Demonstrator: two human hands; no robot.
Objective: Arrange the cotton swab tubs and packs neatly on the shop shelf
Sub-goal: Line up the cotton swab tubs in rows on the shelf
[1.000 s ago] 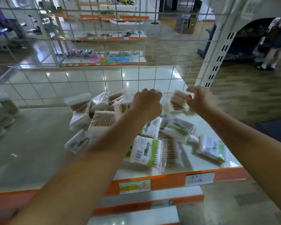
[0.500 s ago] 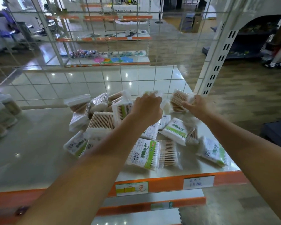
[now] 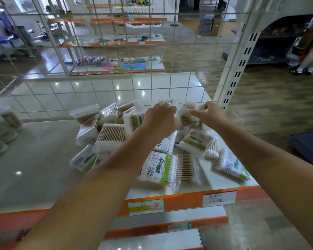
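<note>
Several clear packs of wooden cotton swabs lie in a loose heap (image 3: 112, 136) on the right half of the white shelf (image 3: 34, 168). A green-labelled pack (image 3: 159, 170) lies nearest the front edge. My left hand (image 3: 160, 120) grips a pack (image 3: 167, 103) at the back of the heap, next to the wire grid. My right hand (image 3: 209, 115) pinches another pack (image 3: 188, 114) just beside it. The two held packs nearly touch. Cotton swab tubs (image 3: 2, 127) stand at the shelf's far left edge.
A white wire grid panel (image 3: 116, 51) backs the shelf, with a slotted upright post (image 3: 237, 73) at its right. Orange price strips (image 3: 179, 201) run along the front edge. Lower shelves sit below. A person (image 3: 309, 51) stands at the far right in the aisle.
My right hand has drawn left with its pack, closing the gap to my left hand. Both hands now meet at the back of the heap.
</note>
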